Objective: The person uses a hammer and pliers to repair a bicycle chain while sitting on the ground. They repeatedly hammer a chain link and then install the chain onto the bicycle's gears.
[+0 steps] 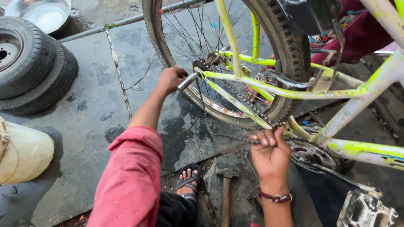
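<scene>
Left hand [170, 79] clamped on axle peg [187, 81] at rear wheel [290, 50] hub, right hand [269, 153] pinching slack chain [206, 113] near chainring [311, 154], chain running diagonally between them, hands well apart

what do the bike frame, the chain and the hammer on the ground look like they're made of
Bike frame: looks like painted metal tubing, yellow-green paint worn pale. Chain: dark metal links, dull, likely greasy steel. Hammer: dark metal head, brown handle that looks wooden.

tyres [29, 63] far l | wheel [235, 63] ctr | hammer [226, 193] on floor btwn hands | pedal [366, 210] btm r
</scene>
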